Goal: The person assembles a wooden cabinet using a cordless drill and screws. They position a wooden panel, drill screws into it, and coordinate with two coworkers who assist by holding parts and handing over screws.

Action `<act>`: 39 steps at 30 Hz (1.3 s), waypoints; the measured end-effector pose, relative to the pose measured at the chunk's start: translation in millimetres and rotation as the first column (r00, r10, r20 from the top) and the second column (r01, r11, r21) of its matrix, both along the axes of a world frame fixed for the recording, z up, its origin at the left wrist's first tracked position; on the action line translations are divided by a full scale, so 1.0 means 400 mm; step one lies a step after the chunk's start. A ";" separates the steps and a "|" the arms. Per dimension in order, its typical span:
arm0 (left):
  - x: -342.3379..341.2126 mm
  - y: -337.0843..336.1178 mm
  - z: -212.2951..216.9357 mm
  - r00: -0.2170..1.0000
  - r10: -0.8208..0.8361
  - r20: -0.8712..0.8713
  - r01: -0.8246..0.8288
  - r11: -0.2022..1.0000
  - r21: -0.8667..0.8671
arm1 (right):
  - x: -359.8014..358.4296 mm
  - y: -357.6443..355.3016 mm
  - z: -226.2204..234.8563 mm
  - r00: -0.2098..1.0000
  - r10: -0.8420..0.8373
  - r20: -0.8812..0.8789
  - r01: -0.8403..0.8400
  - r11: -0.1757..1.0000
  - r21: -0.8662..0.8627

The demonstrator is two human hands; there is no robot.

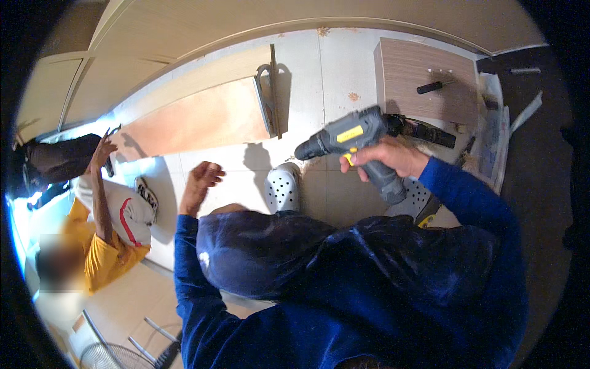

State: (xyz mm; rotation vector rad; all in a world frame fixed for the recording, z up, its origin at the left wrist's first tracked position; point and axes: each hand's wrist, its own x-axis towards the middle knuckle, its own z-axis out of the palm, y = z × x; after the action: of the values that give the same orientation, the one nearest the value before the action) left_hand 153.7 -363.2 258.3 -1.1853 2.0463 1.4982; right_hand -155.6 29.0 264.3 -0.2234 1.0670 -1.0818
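Observation:
My right hand point(393, 157) is wrapped round the grip of a dark grey cordless drill point(353, 132). A finger lies by its yellow trigger, and the chuck points left over the floor. Raised in front of my left knee, my left hand point(201, 183) has its fingers curled in. Whether something small is in them is hidden. Beyond that hand a long tan wooden board point(196, 120) lies on the floor, with a dark metal part point(273, 92) at its right end. To the right of the drill's rear, a black tool point(424, 130) lies on the floor.
A wood-grain box point(399, 67) at the back right bears a black-handled screwdriver point(430, 88). On the left, a co-worker in a yellow shirt point(117, 261) has a hand point(101, 154) near the board's far end. A fan point(110, 357) stands lower left; cabinets point(246, 24) line the back.

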 end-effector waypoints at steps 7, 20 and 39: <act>-0.037 0.465 0.083 0.997 0.002 0.074 -0.047 0.791 0.610 | 0.087 0.139 -0.178 0.989 -0.034 0.142 0.060 0.982 -0.181; -0.055 0.426 -0.220 0.585 0.795 -0.162 -0.616 0.565 0.549 | -0.081 0.099 0.001 1.000 0.006 0.021 -0.002 0.986 -0.167; -0.242 0.203 -0.440 0.244 0.951 -0.191 -0.357 0.271 0.894 | 0.191 -0.045 -0.243 0.815 -0.496 0.301 0.542 0.836 -0.088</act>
State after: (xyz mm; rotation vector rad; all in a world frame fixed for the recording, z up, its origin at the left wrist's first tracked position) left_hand 56.9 -282.1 82.1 -1.3534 0.6478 3.3413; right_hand -79.2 11.1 166.9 0.0938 0.8041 -1.6554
